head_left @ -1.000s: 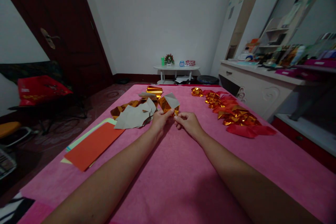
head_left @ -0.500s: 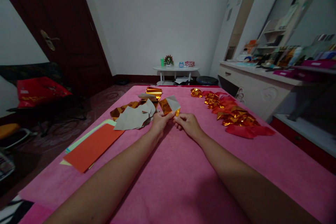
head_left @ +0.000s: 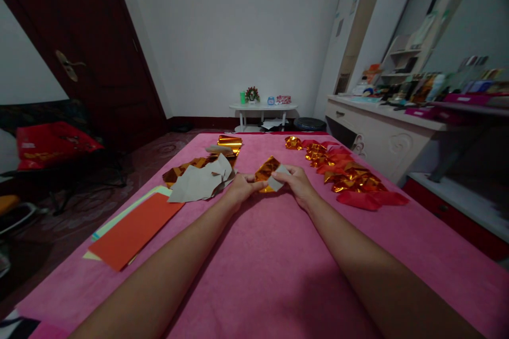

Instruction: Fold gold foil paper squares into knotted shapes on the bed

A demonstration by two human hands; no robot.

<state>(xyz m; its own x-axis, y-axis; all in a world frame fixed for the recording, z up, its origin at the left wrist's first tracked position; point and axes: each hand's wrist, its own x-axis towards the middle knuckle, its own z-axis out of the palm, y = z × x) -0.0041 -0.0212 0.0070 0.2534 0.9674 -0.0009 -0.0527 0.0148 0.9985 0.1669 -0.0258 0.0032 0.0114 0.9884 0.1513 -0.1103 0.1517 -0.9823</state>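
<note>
Both my hands grip a small sheet of gold foil paper (head_left: 267,168), shiny gold on one side and pale grey on the other, partly folded over. My left hand (head_left: 245,189) pinches its left lower edge, thumb on top. My right hand (head_left: 297,183) holds the right side, where the grey face shows. Just left of my left hand lies a pile of foil sheets (head_left: 196,181), grey side up. A gold foil roll (head_left: 229,143) sits behind the pile. To the right of my right hand, folded gold foil pieces (head_left: 353,176) lie among red pieces (head_left: 371,199).
Orange paper (head_left: 137,230) lies over pale sheets at the left of the pink-covered table (head_left: 254,275). Beyond stand a small white table (head_left: 263,107) with a plant and a clock, and a dresser (head_left: 382,122) crowded with bottles at right. A red bag (head_left: 55,144) is on a chair at left.
The foil sheet has turned and come lower, its grey part now at the right. My right hand has shifted from its lower corner to its right side. The view has tilted slightly.
</note>
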